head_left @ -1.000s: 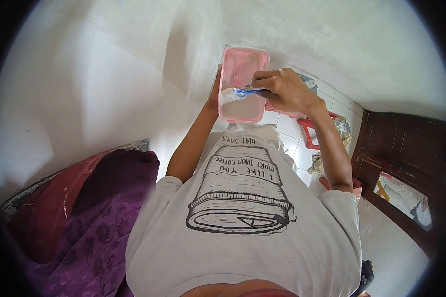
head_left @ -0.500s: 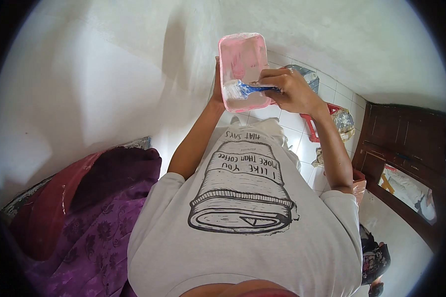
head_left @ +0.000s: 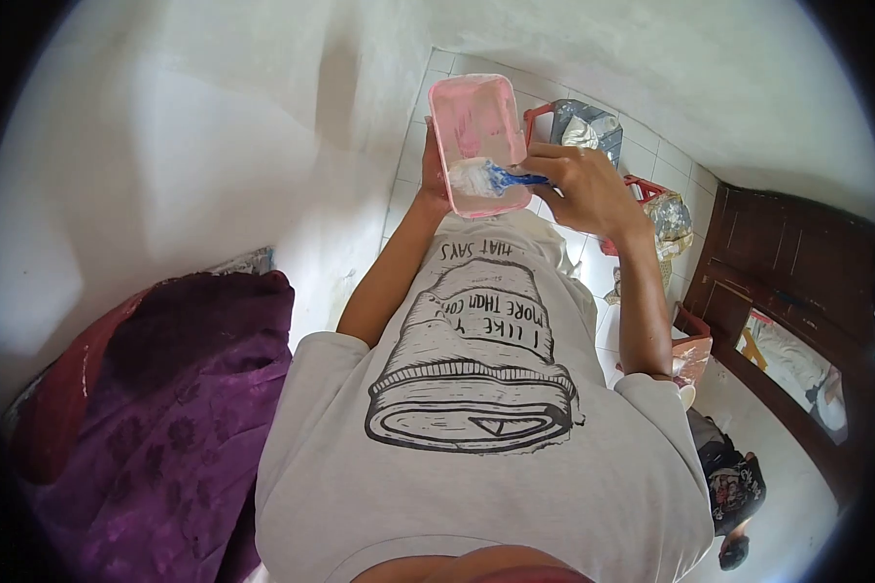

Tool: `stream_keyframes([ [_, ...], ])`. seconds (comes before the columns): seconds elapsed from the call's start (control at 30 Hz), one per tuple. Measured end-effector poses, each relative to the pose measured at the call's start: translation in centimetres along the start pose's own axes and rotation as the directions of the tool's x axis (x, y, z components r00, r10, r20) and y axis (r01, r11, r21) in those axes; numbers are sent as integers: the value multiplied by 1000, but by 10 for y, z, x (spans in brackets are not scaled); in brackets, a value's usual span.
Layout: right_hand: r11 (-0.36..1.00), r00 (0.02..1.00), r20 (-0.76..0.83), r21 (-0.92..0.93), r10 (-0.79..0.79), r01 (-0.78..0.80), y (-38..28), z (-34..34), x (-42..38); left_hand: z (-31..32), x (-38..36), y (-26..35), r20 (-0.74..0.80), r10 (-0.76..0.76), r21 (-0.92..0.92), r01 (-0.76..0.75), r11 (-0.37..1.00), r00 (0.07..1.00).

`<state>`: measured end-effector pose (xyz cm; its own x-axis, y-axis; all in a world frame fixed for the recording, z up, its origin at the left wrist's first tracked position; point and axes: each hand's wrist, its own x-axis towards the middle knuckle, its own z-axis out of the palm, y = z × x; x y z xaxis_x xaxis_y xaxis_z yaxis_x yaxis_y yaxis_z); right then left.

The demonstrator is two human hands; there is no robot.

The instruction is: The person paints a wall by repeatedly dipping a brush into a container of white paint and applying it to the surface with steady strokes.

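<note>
A pink rectangular container point(head_left: 478, 107) with whitish paint inside is held up in front of the chest. My left hand point(head_left: 434, 167) grips its left side, with most of the fingers hidden behind it. In my right hand point(head_left: 585, 187) is a blue-handled paintbrush point(head_left: 517, 179), pinched by the handle. The brush's white, paint-covered bristles lie inside the lower part of the container, and white paint marks its blue ferrule end.
Purple cloth point(head_left: 185, 389) covers something at the lower left beside the white wall point(head_left: 214, 146). Beyond the right arm, a grey-blue item point(head_left: 608, 126) and red plastic objects stand on the tiled floor point(head_left: 408, 194). A dark wooden cabinet point(head_left: 778, 253) is at the right.
The brush has moved a little down and right within the container, and my right hand has shifted with it. The view has shifted, showing more floor behind the container.
</note>
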<state>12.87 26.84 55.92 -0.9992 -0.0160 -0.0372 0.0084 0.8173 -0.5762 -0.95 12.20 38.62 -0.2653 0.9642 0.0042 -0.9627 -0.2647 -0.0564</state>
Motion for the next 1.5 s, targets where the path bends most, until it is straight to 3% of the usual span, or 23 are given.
stream_keyframes([
  [0.1,997,999,-29,66,-29,31,13,-9,-10,-5,-17,-6,18,11,-3,-11,1000,1000],
  [0.2,983,1000,-15,181,12,-9,33,-18,-20,-11,-20,-16,42,113,65,-115,991,993],
  [0.27,974,1000,-24,228,5,1,40,-16,-24,-13,-22,-19,-107,167,258,-135,957,980],
  [0.37,955,999,-45,297,19,-5,44,-16,-28,-2,-29,-32,-208,240,349,-158,924,948],
  [0.4,948,998,-45,318,41,-25,43,-18,-29,5,-30,-37,-190,263,362,-182,915,946],
  [0.47,913,979,-194,386,-60,133,52,-10,-31,19,-30,-45,-186,358,443,-248,862,915],
  [0.53,814,996,-54,580,68,-24,54,-10,-32,-3,-35,-43,-38,417,516,-340,786,908],
  [0.6,722,998,-52,692,18,23,68,8,-29,3,-40,-45,26,509,574,-429,697,860],
  [0.63,674,1000,-9,739,15,-4,70,11,-27,13,-46,-50,-28,578,592,-452,667,816],
  [0.7,620,1000,18,785,0,-14,62,6,-20,50,-59,-58,-85,590,516,-471,716,803],
  [0.77,600,998,4,799,-58,32,58,5,-15,49,-76,-56,-173,577,464,-451,763,798],
  [0.8,594,1000,-19,804,-9,20,53,3,-12,26,-88,-49,22,489,384,-459,801,872],
  [0.83,588,998,-52,808,35,21,48,-1,-8,22,-92,-48,28,486,401,-455,795,873],
  [0.87,678,998,-47,735,31,13,39,-16,-2,18,-97,-48,34,483,418,-452,788,875],
  [0.9,620,997,-70,784,21,42,37,-18,5,31,-99,-54,-148,590,511,-449,733,794],
  [1.0,526,996,-86,847,3,71,0,-40,35,67,-102,-46,-106,558,405,-476,780,823],
  [1.1,652,954,-256,698,-158,295,-49,-67,76,70,-110,-22,-34,523,341,-482,807,852],
  [1.13,651,929,-331,670,-166,355,-57,-87,50,79,-111,-39,16,487,385,-455,803,873],
  [1.23,749,892,-404,522,-205,408,-112,-126,73,77,-125,-21,45,449,450,-419,789,892],
  [1.33,734,773,-554,378,-309,565,-175,-169,109,82,-143,-7,157,393,412,-422,808,906],
  [1.4,783,680,-648,202,-343,588,-231,-205,122,90,-156,-7,135,428,420,-443,792,894],
  [1.5,776,524,-739,2,-424,631,-298,-260,149,89,-173,3,183,346,361,-390,847,920],
])
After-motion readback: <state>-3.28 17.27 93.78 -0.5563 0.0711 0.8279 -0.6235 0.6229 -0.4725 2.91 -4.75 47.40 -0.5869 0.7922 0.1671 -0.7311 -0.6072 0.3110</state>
